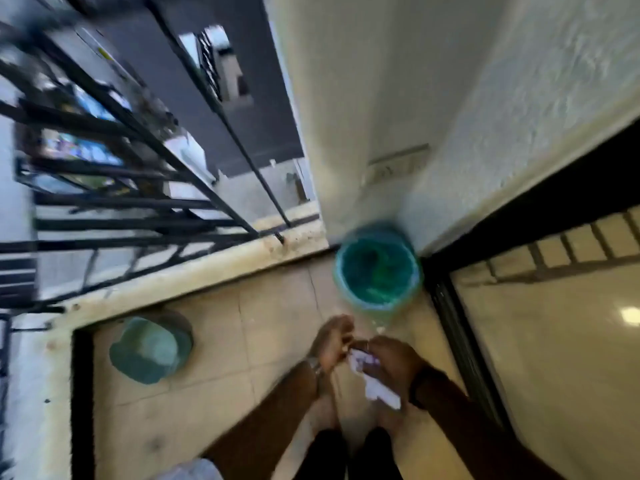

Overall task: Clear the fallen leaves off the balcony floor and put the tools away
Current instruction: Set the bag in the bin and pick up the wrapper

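Note:
The picture is blurred by motion. My right hand point(389, 363) grips a crumpled white cloth or paper point(374, 382) in front of my body. My left hand point(332, 341) is right beside it with curled fingers, touching or pinching the top of the same white piece. Both hands hover over the tiled balcony floor point(214, 341), just short of a green bin lined with a bag point(377, 268) that stands in the corner by the wall. No leaves or sweeping tools are visible.
A green lid or basin point(150, 348) lies on the floor at the left near the low parapet point(194, 271). Black railing bars point(138, 150) rise above it. A dark sliding-door frame point(460, 334) borders the right side, with a shiny indoor floor behind it.

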A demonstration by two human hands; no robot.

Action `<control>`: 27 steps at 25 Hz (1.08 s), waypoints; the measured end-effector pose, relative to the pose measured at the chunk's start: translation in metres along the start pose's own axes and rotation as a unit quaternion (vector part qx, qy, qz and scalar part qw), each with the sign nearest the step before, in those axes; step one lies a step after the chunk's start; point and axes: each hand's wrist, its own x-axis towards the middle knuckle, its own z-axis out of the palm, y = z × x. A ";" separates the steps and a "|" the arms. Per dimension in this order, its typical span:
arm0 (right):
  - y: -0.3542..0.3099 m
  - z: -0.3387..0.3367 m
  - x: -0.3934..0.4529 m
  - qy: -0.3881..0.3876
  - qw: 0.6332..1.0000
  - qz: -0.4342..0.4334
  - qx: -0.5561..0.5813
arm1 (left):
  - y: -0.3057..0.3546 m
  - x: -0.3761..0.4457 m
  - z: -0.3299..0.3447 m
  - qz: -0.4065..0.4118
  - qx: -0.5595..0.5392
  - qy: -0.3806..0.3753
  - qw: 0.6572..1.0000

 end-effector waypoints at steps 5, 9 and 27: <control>0.103 -0.002 0.065 0.001 0.991 0.104 -0.079 | -0.028 0.092 -0.005 0.150 0.592 0.028 0.792; 0.131 -0.009 0.139 0.360 0.933 -0.006 0.014 | -0.028 0.147 0.000 0.235 0.690 0.065 0.682; 0.134 0.035 0.183 0.227 0.963 0.118 -0.089 | -0.033 0.181 -0.012 0.271 0.747 0.126 0.594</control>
